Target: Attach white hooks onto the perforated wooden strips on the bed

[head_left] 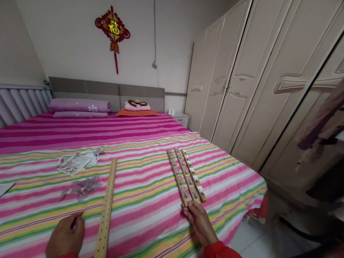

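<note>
Three narrow wooden strips lie side by side on the striped sheet. The left strip (176,172) and the middle strip (186,172) carry rows of small metal-looking pieces; the right strip (194,177) bears white round ones. My right hand (199,222) has its fingers closed on the near end of the left strip, close beside the middle strip's end. Between my hands lies a longer wooden strip (106,211) with rows of holes. My left hand (65,236) rests to its left, apart from it, thumb and forefinger separated, nothing visible in it; its other fingers are partly hidden.
Clear plastic bags (79,161) and a smaller greyish plastic bag (82,187) lie left of the long strip. Folded purple bedding (79,105) sits by the headboard (101,87). Wardrobes (243,72) line the right side, with hanging clothes (328,126) nearer.
</note>
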Motion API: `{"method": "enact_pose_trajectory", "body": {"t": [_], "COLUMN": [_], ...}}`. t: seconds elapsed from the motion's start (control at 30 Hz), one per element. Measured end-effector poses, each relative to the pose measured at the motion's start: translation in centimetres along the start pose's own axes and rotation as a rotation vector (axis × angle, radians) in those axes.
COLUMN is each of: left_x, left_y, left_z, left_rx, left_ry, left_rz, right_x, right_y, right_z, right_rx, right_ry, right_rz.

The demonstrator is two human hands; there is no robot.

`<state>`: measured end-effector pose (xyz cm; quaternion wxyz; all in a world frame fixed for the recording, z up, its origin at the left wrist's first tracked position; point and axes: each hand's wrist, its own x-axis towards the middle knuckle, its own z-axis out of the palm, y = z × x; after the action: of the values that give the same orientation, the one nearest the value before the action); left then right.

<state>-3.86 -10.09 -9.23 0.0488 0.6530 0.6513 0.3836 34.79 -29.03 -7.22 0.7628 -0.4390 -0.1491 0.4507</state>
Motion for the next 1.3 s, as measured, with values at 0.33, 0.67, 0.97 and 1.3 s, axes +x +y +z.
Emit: {"method": "enact_pose_trajectory", "body": {"t": [0.33, 0.67, 0.97, 1.3], "left_x": [-0.8, -1.2, -1.7, -1.8], "left_y": [0.4, 0.3, 0.6, 0.5], "left_z": [0.0, 0.5, 0.4, 0.5], "left_rx": [-0.008, -0.022, -0.049, -0.087], "left_ry": [0.087, 0.182, 0.205, 0.233], "left_rz": [0.105, 0.177, 0.179, 0.196], "right_x": [-0.9, -6.3, -8.1, -7.8], "right_y": [0.4, 6.3, 13.8, 13.3], "right_z": [0.1, 6.0, 13.9, 13.3], "right_rx": [0.12, -0.082, -0.205, -0.254], "right_ry": [0.136, -0.159, -0.511, -0.493], "right_rz": [0.061, 0.385, 0.621, 0.403]}}
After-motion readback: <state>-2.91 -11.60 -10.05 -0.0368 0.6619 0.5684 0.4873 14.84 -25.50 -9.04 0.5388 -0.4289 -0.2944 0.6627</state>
